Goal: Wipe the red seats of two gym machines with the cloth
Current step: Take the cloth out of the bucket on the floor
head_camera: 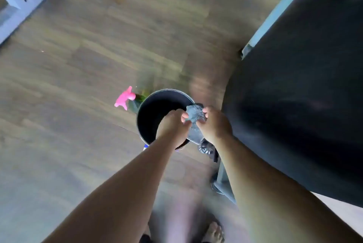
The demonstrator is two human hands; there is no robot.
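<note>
Both my hands hold a bunched grey cloth [194, 113] over the right rim of a black bucket [155, 109] that stands on the wooden floor. My left hand [173, 123] pinches the cloth's left side with curled fingers. My right hand [214, 125] grips its right side, and a tail of cloth hangs down between the two hands. No red seat is in view. The frame is blurred by motion.
A spray bottle with a pink trigger head [125, 98] stands on the floor just left of the bucket. A large black padded machine part [298, 95] on a grey frame fills the right side. A pale metal frame [17, 7] crosses the upper left corner. My sandalled foot [213, 233] shows at the bottom.
</note>
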